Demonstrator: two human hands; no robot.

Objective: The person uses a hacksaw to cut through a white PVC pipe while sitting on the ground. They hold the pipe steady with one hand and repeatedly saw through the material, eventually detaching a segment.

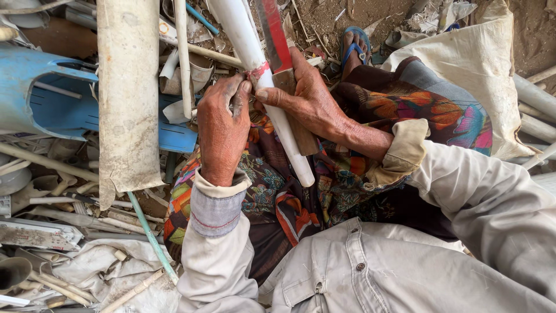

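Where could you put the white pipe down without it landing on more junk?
Hardly anywhere. The lap's patterned cloth right of the white pipe is free, and so is the pale sack beyond the right hand. Left of the left hand, pipes and the blue plastic piece crowd everything.

The person wears a pale grey buttoned shirt with turned-back cuffs, a colourful patterned wrap, and a blue sandal [354,43].

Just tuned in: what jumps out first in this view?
At centre, the right hand grips a white pipe together with a red-bladed knife, while the left hand pinches at a pink band wound round the pipe. A bright patterned cloth covers the lap below. On the left, a wide dirty pipe lies over blue plastic amid scrap.
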